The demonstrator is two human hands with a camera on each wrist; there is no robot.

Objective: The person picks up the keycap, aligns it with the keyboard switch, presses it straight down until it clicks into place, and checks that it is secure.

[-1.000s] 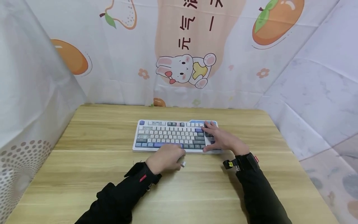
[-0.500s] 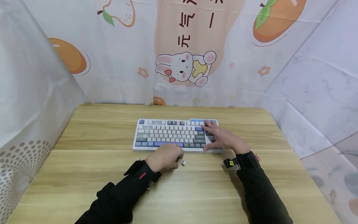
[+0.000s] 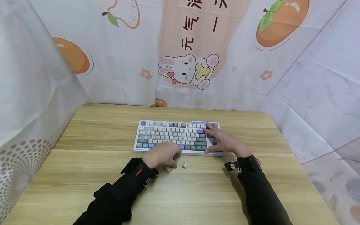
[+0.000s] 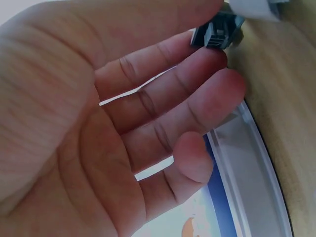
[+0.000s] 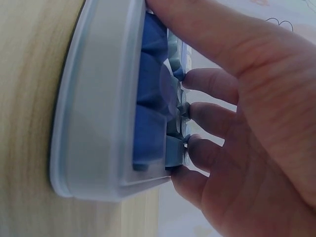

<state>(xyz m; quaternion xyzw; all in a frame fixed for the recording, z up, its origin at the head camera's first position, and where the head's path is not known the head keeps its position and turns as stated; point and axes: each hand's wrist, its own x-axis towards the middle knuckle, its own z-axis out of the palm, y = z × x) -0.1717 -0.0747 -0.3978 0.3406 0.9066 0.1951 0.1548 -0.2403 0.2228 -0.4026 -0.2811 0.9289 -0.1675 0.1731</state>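
Note:
A white keyboard (image 3: 168,137) with white, grey and blue keys lies on the table. In the head view my left hand (image 3: 161,154) is over its front edge. The left wrist view shows a dark grey keycap (image 4: 217,33) pinched between thumb and fingers, its hollow underside turned to the camera. Two small keycaps lie in front of the keyboard: a pale keycap (image 3: 184,165) right of the left hand, and another keycap (image 3: 168,168) just below its fingertips. With spread fingers my right hand (image 3: 226,141) rests on the keyboard's right end, over blue keys (image 5: 150,86).
The wooden table (image 3: 213,193) extends around the keyboard on all sides. A printed white curtain (image 3: 118,62) hangs along the table's back edge, and more white cloth hangs at both sides.
My left hand has shifted slightly left, away from the pale keycap on the table. A second loose keycap now shows below its fingers. The right hand stays in place.

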